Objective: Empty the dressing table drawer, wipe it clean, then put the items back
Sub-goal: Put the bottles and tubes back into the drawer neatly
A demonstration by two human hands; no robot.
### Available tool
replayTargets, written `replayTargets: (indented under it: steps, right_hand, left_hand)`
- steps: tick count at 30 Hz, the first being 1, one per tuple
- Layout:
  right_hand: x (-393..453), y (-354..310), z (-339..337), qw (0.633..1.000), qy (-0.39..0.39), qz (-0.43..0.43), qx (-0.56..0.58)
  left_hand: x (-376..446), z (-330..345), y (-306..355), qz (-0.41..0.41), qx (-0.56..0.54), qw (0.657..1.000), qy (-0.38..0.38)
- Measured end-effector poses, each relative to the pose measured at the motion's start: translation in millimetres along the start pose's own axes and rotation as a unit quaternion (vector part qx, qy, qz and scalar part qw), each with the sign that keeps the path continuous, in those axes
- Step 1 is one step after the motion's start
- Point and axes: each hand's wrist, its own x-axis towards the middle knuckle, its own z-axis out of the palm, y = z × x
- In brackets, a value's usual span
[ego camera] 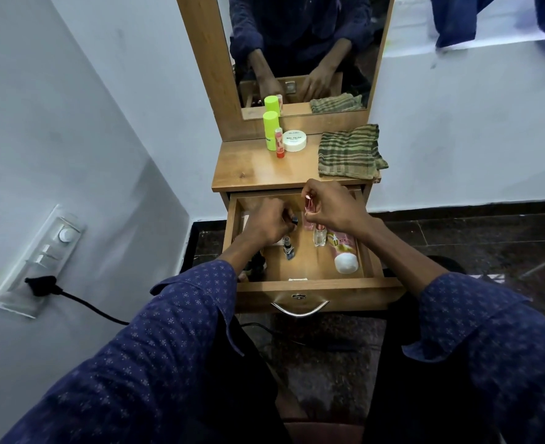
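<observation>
Pale bluish-white walls (72, 123) meet in a corner behind a wooden-framed mirror (300, 43). On the left wall sits a white switch panel (40, 261) with a black plug and cable (72, 298) in it. The floor (456, 245) is dark speckled stone with a black skirting

The left hand (269, 221) covers the drawer's (312, 285) 10 o'clock corner; the small dark object (294, 220) at its fingertips cannot be identified. Dark items (257, 262) at the drawer's 8 o'clock are partly hidden by the left forearm. The pink tube's (343, 248) label is cut off by the right wrist.
</observation>
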Motion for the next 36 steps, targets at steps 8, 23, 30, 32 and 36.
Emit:
replayTargets:
  steps: [8, 23, 30, 32, 36]
  right_hand:
    - [8, -4, 10, 0.999, -0.034, 0.011, -0.036]
    - [37, -42, -29, 0.986, 0.100, -0.041, -0.130]
    - [89, -51, -45, 0.975, 0.197, -0.034, -0.095]
    - [104, -51, -45, 0.973, 0.204, -0.034, -0.102]
    - [119, -51, -38, 0.974, 0.190, -0.037, -0.114]
  left_hand:
    - [-4, 2, -5, 0.008, 0.012, 1.000, 0.000]
    - [-7, -47, 2, 0.030, 0.005, 0.981, 0.190]
    - [22, -74, -1, 0.015, -0.024, 0.973, 0.229]
    - [26, -77, -4, 0.014, -0.023, 0.973, 0.230]
    - [26, -77, -7, 0.022, -0.020, 0.975, 0.221]
